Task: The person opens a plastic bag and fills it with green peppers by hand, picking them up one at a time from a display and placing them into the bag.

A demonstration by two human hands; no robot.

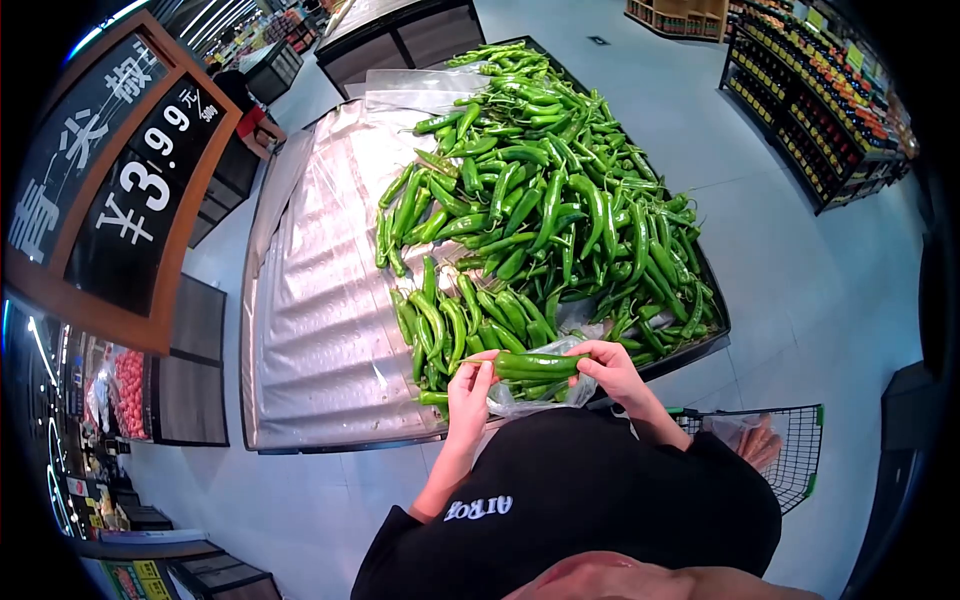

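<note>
- While the dark near edge of the tabletop (345, 446) is running just ahead of the black shirt (620, 470), both hands are working over that edge, with pale ribbed sheeting (325, 300) spreading to their left and grey floor (790, 290) stretching to the right.
- The left hand (468, 392) is pinching the stem end of the held pepper (530, 367), thumb against fingers; the right hand (613, 370) is gripping the other end, its thumb and fingers closing around the tip.
- Between the hands the pepper is lying nearly level, above a clear plastic bag (515, 408); it is looking long, smooth, glossy and deep green.
- Green peppers are showing at the bag; whether all are sitting inside it, I cannot tell.
- Near the right elbow, a wire cart (800, 450) is carrying bagged orange roots (760, 444).
- Beyond the hands, a heap of green peppers (560, 190) is covering the tabletop's right side, while the sheeting is catching bright overhead light.
- To the left, a wood-framed sign (140, 180) is showing 3.99.
- Farther off, a stocked shelf (810, 110) is standing at upper right, and another person (252, 120) in red shorts is standing at upper left.
</note>
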